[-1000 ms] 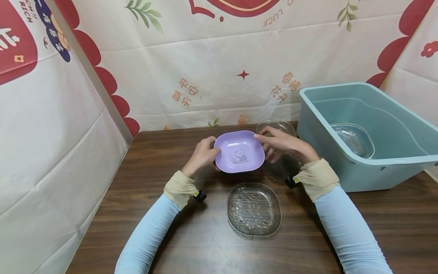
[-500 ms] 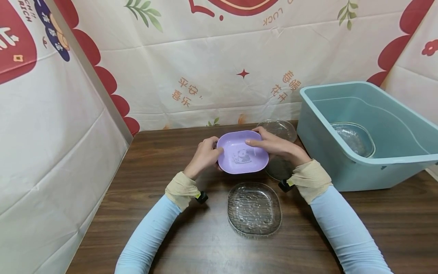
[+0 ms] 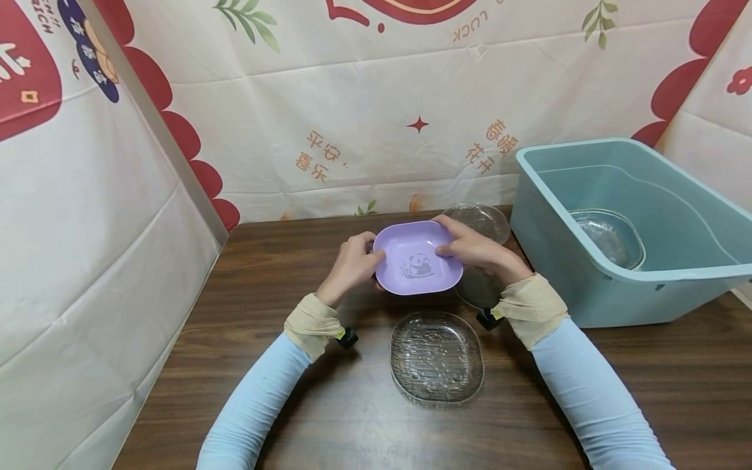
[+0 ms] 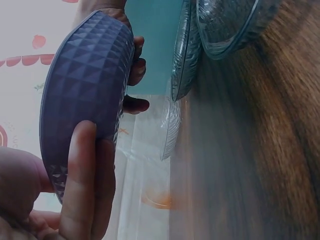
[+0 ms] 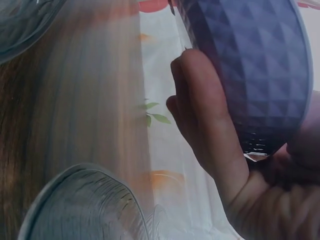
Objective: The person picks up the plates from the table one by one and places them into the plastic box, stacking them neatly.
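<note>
A purple dish (image 3: 405, 245) with a panda print inside is held above the table, tipped toward the head camera. Its left side is gripped by my left hand (image 3: 350, 264), thumb over the rim and fingers underneath. On the right side my right hand (image 3: 478, 248) holds it too, the thumb pressing inside the rim. In the left wrist view the dish's outer wall (image 4: 90, 75) shows a faceted diamond pattern. The right wrist view shows that same faceted wall (image 5: 255, 65) resting against the fingers (image 5: 205, 95) of my right hand.
A clear ribbed dish (image 3: 437, 359) sits on the wooden table (image 3: 247, 365) nearer me. Behind my right hand is another clear dish (image 3: 484, 220), and a dark transparent one (image 3: 478, 289) lies partly under it. At right stands a blue-green tub (image 3: 564, 274) holding a clear dish (image 3: 608, 238).
My right hand has moved from the dish's edge to a firmer hold, its thumb now inside the rim. The purple dish has shifted slightly right. My left hand keeps its grip.
</note>
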The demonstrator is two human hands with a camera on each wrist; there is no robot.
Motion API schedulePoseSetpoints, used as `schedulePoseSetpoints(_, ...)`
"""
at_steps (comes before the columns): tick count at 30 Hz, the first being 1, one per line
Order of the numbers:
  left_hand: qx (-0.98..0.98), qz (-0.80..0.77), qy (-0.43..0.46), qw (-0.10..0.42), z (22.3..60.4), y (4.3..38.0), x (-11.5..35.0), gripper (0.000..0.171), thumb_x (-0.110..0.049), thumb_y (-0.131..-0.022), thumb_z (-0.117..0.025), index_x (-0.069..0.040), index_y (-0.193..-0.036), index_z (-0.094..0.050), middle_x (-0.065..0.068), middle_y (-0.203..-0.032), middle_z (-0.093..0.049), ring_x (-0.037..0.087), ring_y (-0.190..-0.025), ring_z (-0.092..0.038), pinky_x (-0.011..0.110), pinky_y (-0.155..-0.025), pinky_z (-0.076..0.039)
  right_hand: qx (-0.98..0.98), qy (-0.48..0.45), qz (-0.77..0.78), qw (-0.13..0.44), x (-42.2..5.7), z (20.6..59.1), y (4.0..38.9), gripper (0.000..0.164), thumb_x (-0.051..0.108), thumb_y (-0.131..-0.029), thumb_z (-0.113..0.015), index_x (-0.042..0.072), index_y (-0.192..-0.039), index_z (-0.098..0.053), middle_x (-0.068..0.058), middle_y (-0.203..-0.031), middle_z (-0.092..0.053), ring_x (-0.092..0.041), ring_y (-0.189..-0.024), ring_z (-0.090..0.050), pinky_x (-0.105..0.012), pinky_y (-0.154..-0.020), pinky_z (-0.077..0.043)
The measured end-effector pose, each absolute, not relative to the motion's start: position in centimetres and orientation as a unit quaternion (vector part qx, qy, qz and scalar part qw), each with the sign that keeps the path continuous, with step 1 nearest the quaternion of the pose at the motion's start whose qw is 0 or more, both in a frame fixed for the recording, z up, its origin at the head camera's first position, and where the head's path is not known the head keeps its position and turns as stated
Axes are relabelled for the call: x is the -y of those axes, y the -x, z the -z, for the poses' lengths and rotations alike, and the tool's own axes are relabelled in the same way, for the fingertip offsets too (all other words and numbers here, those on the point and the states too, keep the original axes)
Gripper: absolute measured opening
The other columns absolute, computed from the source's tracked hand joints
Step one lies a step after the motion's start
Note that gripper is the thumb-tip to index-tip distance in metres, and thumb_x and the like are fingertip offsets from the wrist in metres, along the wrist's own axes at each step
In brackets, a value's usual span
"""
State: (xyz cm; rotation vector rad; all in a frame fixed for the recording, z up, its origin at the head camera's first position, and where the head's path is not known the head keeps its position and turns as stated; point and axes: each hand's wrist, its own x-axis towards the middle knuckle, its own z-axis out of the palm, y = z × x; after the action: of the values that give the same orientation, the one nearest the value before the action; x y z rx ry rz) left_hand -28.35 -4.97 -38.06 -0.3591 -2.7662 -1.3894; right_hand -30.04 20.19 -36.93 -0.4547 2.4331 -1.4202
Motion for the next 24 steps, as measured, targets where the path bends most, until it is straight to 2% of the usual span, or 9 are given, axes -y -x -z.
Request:
schedulePoseSetpoints(2,0.887,0.446,0.115,0.018,38.0,28.4,5.0,0.028,-0.008,-0.091,-0.058,-0.002,-0.116,-0.069,0.014,-0.09,-0.074,0.014,-0.052,-0.068,0.031,-0.049,-0.061,-0.845,0.158,0.493,0.134,-20.1,37.0,30.1,0.058,-0.009,-0.093,-0.053,0.0,-0.149,-0.038,-0.027,-0.128,-0.05,-0.031,-0.101,-0.059,-0.03,-0.068,-0.06)
schedulePoseSetpoints(4,0.883,0.454,0.117,0.017,38.1,28.4,5.0,0.028,-0.009,-0.091,-0.06,-0.001,-0.116,-0.068,0.015,-0.088,-0.073,0.013,-0.051,-0.067,0.037,-0.051,-0.063,-0.845,0.159,0.494,0.125,-20.1,37.1,30.2,0.059,-0.01,-0.092,-0.053,0.0,-0.148,-0.039,-0.028,-0.128,-0.051,-0.033,-0.104,-0.058,-0.031,-0.069,-0.06)
schedulePoseSetpoints(7,0.862,0.492,0.121,-0.005,38.1,28.3,5.1,0.026,-0.014,-0.096,-0.063,-0.001,-0.118,-0.066,0.018,-0.084,-0.072,0.015,-0.046,-0.067,0.051,-0.057,-0.064,-0.851,0.163,0.488,0.105,-20.1,37.0,30.2,0.059,-0.01,-0.092,-0.055,-0.001,-0.148,-0.041,-0.028,-0.129,-0.051,-0.033,-0.108,-0.055,-0.03,-0.072,-0.058)
schedulePoseSetpoints(10,0.835,0.538,0.113,-0.028,38.0,28.3,5.1,0.031,-0.028,-0.102,-0.062,-0.001,-0.118,-0.065,0.017,-0.087,-0.071,0.018,-0.043,-0.066,0.06,-0.059,-0.062,-0.858,0.163,0.48,0.085,-20.2,36.8,30.1,0.058,-0.01,-0.091,-0.056,-0.001,-0.147,-0.043,-0.027,-0.129,-0.052,-0.034,-0.11,-0.054,-0.028,-0.074,-0.056)
schedulePoseSetpoints(13,0.807,0.58,0.099,-0.047,38.0,28.5,5.0,0.045,-0.044,-0.107,-0.052,-0.001,-0.117,-0.063,0.019,-0.084,-0.069,0.021,-0.043,-0.067,0.066,-0.062,-0.061,-0.864,0.155,0.473,0.074,-20.3,36.4,30.0,0.059,-0.008,-0.092,-0.057,-0.001,-0.149,-0.043,-0.027,-0.131,-0.053,-0.034,-0.112,-0.053,-0.029,-0.077,-0.056)
schedulePoseSetpoints(18,0.772,0.628,0.074,-0.065,38.1,29.0,5.2,0.065,-0.059,-0.108,-0.035,-0.001,-0.121,-0.061,0.023,-0.077,-0.066,0.024,-0.044,-0.066,0.07,-0.063,-0.059,-0.877,0.143,0.455,0.064,-20.9,35.7,30.1,0.062,-0.006,-0.094,-0.057,-0.001,-0.153,-0.039,-0.029,-0.141,-0.049,-0.037,-0.119,-0.052,-0.037,-0.086,-0.055)
schedulePoseSetpoints(21,0.767,0.636,0.063,-0.065,38.2,29.2,5.4,0.067,-0.06,-0.108,-0.035,0.0,-0.124,-0.06,0.022,-0.08,-0.066,0.024,-0.045,-0.066,0.066,-0.061,-0.061,-0.881,0.132,0.451,0.057,-21.2,35.3,29.9,0.062,-0.005,-0.095,-0.056,-0.001,-0.154,-0.037,-0.03,-0.143,-0.047,-0.039,-0.12,-0.051,-0.04,-0.09,-0.054)
schedulePoseSetpoints(24,0.772,0.628,0.063,-0.075,38.3,29.4,5.7,0.062,-0.056,-0.108,-0.04,0.0,-0.125,-0.059,0.031,-0.09,-0.068,0.022,-0.046,-0.067,0.062,-0.06,-0.063,-0.882,0.118,0.453,0.048,-21.5,34.7,29.6,0.062,-0.005,-0.096,-0.055,0.001,-0.155,-0.036,-0.029,-0.143,-0.048,-0.038,-0.12,-0.051,-0.039,-0.09,-0.053)
